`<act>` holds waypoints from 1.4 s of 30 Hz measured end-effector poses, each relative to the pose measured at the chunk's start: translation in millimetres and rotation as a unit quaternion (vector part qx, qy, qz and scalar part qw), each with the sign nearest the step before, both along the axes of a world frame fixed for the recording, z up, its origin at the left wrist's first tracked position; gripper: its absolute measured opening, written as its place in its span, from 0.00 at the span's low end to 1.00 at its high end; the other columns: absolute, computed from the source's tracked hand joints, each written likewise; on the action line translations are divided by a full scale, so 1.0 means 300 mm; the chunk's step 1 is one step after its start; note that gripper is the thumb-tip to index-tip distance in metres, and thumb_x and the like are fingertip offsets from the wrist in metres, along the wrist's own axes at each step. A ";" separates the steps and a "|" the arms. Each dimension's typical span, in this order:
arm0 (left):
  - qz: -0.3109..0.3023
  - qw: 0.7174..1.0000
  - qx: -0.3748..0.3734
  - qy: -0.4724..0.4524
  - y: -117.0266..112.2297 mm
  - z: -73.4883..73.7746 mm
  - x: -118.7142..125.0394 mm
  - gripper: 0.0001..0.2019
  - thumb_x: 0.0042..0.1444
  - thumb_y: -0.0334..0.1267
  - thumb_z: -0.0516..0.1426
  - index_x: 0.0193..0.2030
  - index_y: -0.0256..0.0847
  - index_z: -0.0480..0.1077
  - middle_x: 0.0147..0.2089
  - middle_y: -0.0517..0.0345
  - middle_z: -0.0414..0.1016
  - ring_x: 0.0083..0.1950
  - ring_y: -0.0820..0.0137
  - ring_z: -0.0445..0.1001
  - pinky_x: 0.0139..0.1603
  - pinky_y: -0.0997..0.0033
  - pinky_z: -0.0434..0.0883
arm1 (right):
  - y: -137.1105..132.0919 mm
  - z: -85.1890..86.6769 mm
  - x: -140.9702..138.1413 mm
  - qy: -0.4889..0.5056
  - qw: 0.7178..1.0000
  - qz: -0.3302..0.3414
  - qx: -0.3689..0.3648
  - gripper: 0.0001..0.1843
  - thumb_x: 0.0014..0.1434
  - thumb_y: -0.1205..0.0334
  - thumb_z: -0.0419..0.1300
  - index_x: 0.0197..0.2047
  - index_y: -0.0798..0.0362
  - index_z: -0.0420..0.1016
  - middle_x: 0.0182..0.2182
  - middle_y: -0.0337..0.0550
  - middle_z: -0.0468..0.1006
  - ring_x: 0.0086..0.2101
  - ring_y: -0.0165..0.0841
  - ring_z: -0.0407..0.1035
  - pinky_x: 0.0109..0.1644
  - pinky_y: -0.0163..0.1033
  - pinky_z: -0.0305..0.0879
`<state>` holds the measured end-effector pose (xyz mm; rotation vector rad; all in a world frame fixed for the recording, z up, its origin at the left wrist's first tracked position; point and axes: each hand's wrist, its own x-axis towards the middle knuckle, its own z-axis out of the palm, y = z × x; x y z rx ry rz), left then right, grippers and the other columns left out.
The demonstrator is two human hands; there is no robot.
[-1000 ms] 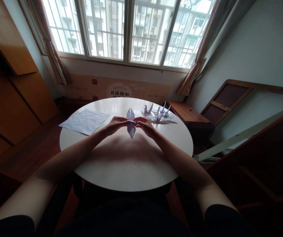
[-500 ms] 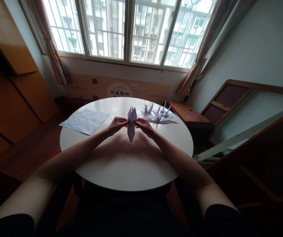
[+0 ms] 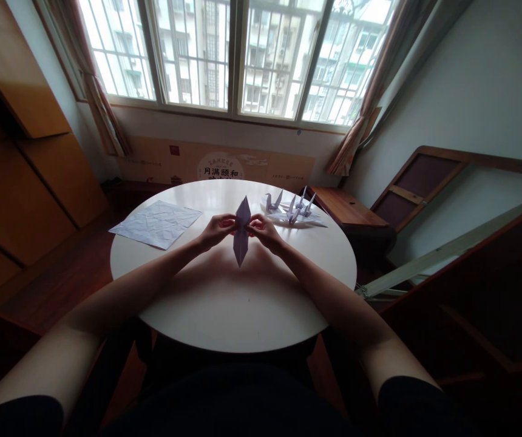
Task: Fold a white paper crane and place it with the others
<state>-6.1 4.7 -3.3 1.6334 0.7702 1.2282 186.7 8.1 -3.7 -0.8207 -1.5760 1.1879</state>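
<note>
Head view: a creased paper sheet (image 3: pixel 156 223) lies flat on the left of the round white table (image 3: pixel 224 303). The left hand (image 3: pixel 215 230) and right hand (image 3: pixel 265 232) sit close together, each pinching the waist of a folded paper diamond (image 3: pixel 241 233) held upright above the table's middle. Finished paper cranes (image 3: pixel 294 209) stand further right. With 2 pinches this close, even pressure on both sides should keep the crease true.

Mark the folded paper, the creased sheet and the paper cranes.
folded paper (image 3: pixel 241 241), head view, on its lower flap.
creased sheet (image 3: pixel 157 223), head view, on its middle.
paper cranes (image 3: pixel 292 213), head view, on the middle crane's body.
</note>
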 end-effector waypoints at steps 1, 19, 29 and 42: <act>-0.003 1.000 -0.002 0.001 0.001 -0.001 -0.001 0.29 0.45 0.53 0.70 0.47 0.32 0.75 0.35 0.50 0.81 0.39 0.59 0.80 0.41 0.62 0.75 | 0.001 -0.001 0.001 0.000 1.000 0.002 0.000 0.28 0.41 0.44 0.74 0.34 0.51 0.66 0.22 0.31 0.73 0.26 0.29 0.70 0.33 0.36 0.65; 0.001 1.000 -0.026 -0.008 0.010 -0.013 -0.008 0.40 0.52 0.48 0.68 0.66 0.29 0.60 0.37 0.49 0.81 0.38 0.61 0.80 0.42 0.62 0.75 | 0.007 -0.018 0.003 -0.010 0.999 0.044 -0.005 0.48 0.48 0.54 0.72 0.68 0.51 0.56 0.23 0.30 0.71 0.28 0.32 0.71 0.34 0.39 0.69; 0.012 1.000 -0.026 0.001 0.012 -0.009 -0.010 0.28 0.45 0.54 0.70 0.43 0.31 0.76 0.33 0.48 0.81 0.35 0.60 0.81 0.38 0.64 0.74 | -0.005 -0.005 0.008 -0.030 0.998 0.047 -0.013 0.31 0.47 0.52 0.72 0.52 0.54 0.73 0.26 0.36 0.76 0.28 0.31 0.70 0.35 0.39 0.67; 0.005 0.999 -0.040 0.031 0.012 -0.007 -0.017 0.28 0.45 0.54 0.70 0.43 0.31 0.74 0.29 0.51 0.78 0.32 0.64 0.78 0.35 0.67 0.73 | -0.011 0.007 0.001 -0.003 0.999 0.030 -0.024 0.24 0.41 0.48 0.74 0.36 0.56 0.77 0.29 0.40 0.79 0.30 0.31 0.72 0.37 0.39 0.70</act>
